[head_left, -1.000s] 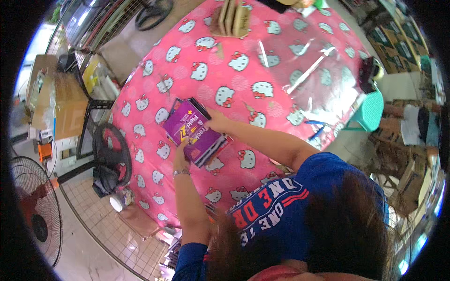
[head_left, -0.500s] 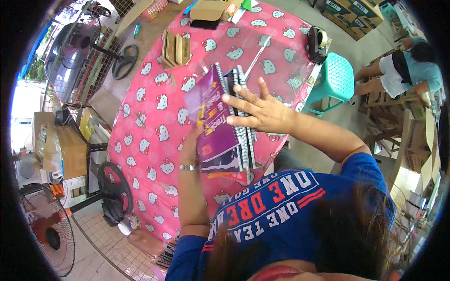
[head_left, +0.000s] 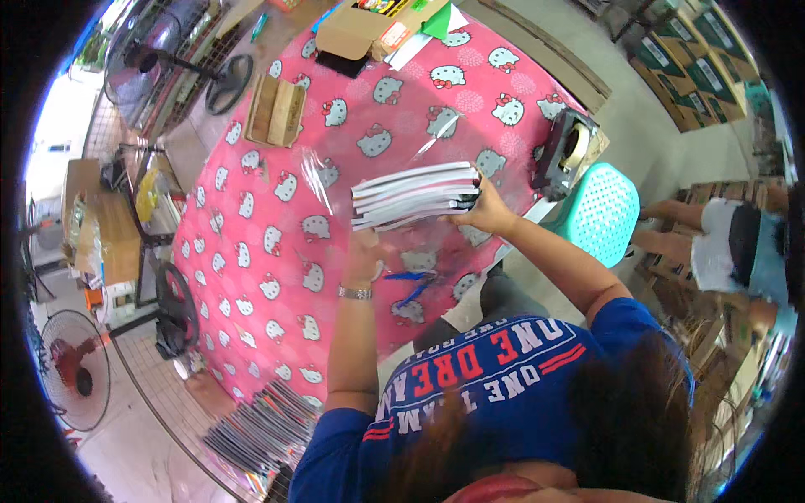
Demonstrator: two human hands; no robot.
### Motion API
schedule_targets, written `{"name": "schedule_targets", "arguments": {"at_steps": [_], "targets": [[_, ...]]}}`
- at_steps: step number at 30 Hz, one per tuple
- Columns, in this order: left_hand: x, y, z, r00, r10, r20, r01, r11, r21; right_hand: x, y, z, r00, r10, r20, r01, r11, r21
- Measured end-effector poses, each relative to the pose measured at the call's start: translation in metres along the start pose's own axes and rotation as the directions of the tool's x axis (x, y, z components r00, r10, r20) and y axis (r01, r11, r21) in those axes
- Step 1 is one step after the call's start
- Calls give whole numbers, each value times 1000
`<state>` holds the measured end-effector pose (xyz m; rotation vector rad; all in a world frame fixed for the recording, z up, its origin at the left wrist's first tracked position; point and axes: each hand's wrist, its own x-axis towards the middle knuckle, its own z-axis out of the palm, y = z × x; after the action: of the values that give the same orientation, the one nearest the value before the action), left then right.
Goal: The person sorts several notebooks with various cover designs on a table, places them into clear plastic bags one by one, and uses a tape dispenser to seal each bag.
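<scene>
A stack of spiral notebooks (head_left: 415, 197) is stood on edge over the table, its white page edges facing up toward me. My right hand (head_left: 484, 210) grips the stack's right end, fingers wrapped round it. At the lower left corner my left hand (head_left: 365, 256) is closed against the same stack, its fingers partly hidden and slightly blurred. Beneath and around the notebooks lies a clear plastic sheet (head_left: 323, 176) on the pink patterned tablecloth (head_left: 272, 239). Just below the stack rests a blue-handled tool (head_left: 411, 285), perhaps scissors.
A tape dispenser (head_left: 562, 155) stands at the right table edge, by a turquoise stool (head_left: 602, 214). Wooden blocks (head_left: 275, 111) and an open cardboard box (head_left: 356, 33) sit farther back. More notebooks (head_left: 264, 432) are piled at lower left. Another person (head_left: 729, 247) is at the far right.
The notebooks have turned from purple cover showing to page edges up. My right hand has moved from lying spread on them to gripping their right end. The blue-handled tool has come into view.
</scene>
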<state>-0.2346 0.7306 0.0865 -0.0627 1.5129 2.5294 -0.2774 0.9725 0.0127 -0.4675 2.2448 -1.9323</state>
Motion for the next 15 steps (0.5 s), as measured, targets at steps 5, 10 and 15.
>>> {"name": "schedule_targets", "arguments": {"at_steps": [5,10,15], "targets": [[3,-90,-34,959,-21,-283,103,955,278,20,20,-35,961,-19,276,43,996,-80],[5,-98,-24,972,10,-233,130,807,575,21,34,-31,978,-78,192,74,997,26],[5,-83,-1,930,156,-333,-10,916,402,23,61,-27,961,-137,239,141,990,0]]}}
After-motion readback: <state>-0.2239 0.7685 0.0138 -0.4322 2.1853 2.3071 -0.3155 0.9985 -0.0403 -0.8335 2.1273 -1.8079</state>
